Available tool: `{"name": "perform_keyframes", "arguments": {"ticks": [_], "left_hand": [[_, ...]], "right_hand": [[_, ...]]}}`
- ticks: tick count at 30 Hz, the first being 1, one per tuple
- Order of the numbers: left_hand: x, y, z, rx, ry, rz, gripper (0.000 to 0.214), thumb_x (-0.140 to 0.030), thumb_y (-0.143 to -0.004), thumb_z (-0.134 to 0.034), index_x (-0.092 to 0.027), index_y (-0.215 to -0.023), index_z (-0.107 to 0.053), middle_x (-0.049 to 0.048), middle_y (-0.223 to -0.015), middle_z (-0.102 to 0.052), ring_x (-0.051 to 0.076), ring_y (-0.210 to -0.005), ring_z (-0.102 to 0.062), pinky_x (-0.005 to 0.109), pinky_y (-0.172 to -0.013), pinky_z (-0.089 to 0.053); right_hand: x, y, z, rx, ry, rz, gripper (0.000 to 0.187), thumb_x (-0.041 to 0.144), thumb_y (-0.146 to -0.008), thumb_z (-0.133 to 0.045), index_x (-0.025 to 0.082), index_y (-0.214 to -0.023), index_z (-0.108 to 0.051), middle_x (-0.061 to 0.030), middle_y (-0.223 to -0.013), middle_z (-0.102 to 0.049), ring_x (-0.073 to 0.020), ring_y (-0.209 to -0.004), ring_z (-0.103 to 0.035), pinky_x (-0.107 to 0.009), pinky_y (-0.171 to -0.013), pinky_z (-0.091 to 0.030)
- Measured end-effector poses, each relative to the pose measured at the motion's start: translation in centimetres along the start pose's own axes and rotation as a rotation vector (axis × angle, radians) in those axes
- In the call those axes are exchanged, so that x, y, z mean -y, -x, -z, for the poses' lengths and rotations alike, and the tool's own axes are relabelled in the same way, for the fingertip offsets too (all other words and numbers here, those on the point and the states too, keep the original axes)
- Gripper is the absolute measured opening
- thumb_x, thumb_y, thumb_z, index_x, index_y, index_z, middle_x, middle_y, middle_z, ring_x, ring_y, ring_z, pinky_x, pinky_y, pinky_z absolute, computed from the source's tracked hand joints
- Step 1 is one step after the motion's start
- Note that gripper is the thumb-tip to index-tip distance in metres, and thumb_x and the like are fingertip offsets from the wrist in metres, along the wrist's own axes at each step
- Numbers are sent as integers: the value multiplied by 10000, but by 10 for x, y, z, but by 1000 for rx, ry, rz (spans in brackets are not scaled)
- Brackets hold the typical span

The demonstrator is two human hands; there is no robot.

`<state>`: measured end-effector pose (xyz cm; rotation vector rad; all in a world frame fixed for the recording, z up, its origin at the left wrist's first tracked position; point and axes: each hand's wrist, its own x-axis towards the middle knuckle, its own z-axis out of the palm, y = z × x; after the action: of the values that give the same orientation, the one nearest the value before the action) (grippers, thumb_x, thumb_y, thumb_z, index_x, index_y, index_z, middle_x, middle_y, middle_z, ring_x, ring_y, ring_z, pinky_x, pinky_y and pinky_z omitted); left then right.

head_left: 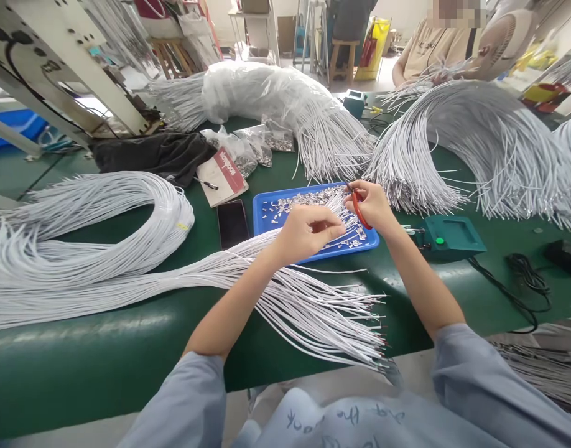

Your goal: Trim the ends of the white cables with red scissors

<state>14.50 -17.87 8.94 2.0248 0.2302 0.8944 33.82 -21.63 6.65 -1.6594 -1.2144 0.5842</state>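
While hands [336, 218] pinch thin white wires [313, 311], glinting metal bits [304, 200], flat blue tray [262, 219]

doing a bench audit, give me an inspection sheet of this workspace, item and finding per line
surface: green table, largely covered with wire.
job's things: blue tray of small metal pieces; white wires fan across the near edge, ends past it.
clutter: black phone, red-labelled booklet, clear bags, dark cloth.
grippers: left hand pinches wires over the tray; right hand holds a red-handled tool.
cables: large white wire bundles left and right; black cord beside a green box.
surroundings: another person seated at the far side, a fan, stools behind.
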Motion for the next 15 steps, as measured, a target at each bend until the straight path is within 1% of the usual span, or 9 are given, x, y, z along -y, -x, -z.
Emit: {"name": "perform_keyframes", "arguments": {"ticks": [4,5,7,10,11,13,15], "left_hand": [[-2,2,-7,185,108,64,124,-217,-785,-701,-144,-685,-702,11,-628,-674,67,-537,-523,175,-507,-411],[-2,3,-9,256,127,88,117,-213,-789,-697,-145,-694,-705,11,-638,-678,67,-541,-529,176,-512,-415],[-3,5,-17,437,163,137,103,-206,-804,-683,-147,-726,-713,13,-669,-689,70,-560,-551,173,-531,-432],[1,11,-33,703,179,184,108,-214,-829,-662,-145,-778,-729,21,-717,-705,79,-592,-587,173,-557,-451],[4,14,-39,777,160,190,112,-217,-835,-658,-148,-794,-735,23,-735,-711,85,-606,-599,174,-564,-453],[11,19,-52,913,45,197,113,-220,-844,-651,-162,-826,-746,23,-792,-727,96,-656,-630,175,-589,-459],[17,23,-62,990,-112,208,118,-211,-852,-641,-175,-867,-753,23,-867,-741,108,-723,-658,174,-624,-465]], "right_hand": [[-9,-4,3,-81,81,3,218,143,-617,-578,160,-833,-605,12,-623,-598,-149,-591,-554,-312,-613,-438],[-11,-5,5,-97,89,6,221,140,-621,-574,161,-838,-607,6,-631,-604,-159,-608,-566,-317,-622,-446],[-15,-7,8,-120,101,11,228,132,-628,-568,165,-850,-609,-4,-649,-619,-176,-637,-589,-328,-639,-465],[-16,-10,13,-139,111,12,236,109,-626,-573,172,-849,-615,-11,-660,-628,-185,-649,-606,-342,-669,-485],[-16,-10,14,-145,114,11,233,101,-622,-579,175,-840,-616,-12,-667,-630,-185,-655,-610,-345,-684,-489],[-14,-10,16,-158,114,10,214,100,-620,-595,181,-817,-613,-15,-694,-636,-183,-676,-617,-348,-710,-493],[-11,-9,17,-176,110,13,194,113,-626,-611,186,-806,-608,-15,-717,-638,-177,-685,-615,-345,-718,-492]]}}
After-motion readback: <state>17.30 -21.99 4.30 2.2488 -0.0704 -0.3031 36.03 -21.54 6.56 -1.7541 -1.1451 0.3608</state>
